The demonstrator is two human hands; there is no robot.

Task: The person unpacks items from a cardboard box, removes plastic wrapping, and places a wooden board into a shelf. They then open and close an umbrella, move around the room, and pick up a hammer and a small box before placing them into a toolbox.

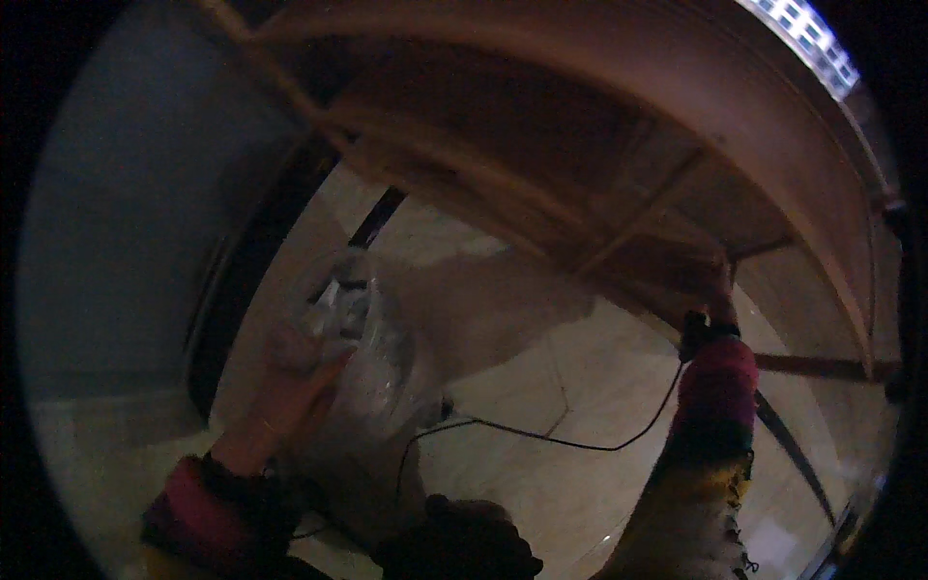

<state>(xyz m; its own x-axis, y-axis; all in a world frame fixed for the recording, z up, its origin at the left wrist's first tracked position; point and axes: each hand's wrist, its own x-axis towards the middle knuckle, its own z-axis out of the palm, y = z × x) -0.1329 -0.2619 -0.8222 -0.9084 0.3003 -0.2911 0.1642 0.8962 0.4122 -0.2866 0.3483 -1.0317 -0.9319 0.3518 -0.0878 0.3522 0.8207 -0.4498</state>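
In the dim head view, my left hand (297, 355) grips a clear plastic bag (384, 355) with light and dark items inside that I cannot make out. My right hand (714, 272) reaches out at the right to a brown wooden piece of furniture (623, 65). Its fingers are dark and blurred, so whether they hold its lower rail cannot be told. A small dark device is strapped at the right wrist, and a thin black cable (580, 444) runs from it leftward past the bag.
A grey panel with a black lower edge (246, 304) stands at the left. Wooden crossbars (641, 210) span the furniture's underside above a pale tiled floor (507, 464). A bright window (812, 36) shows at the upper right. Dark footwear seems to be at the bottom.
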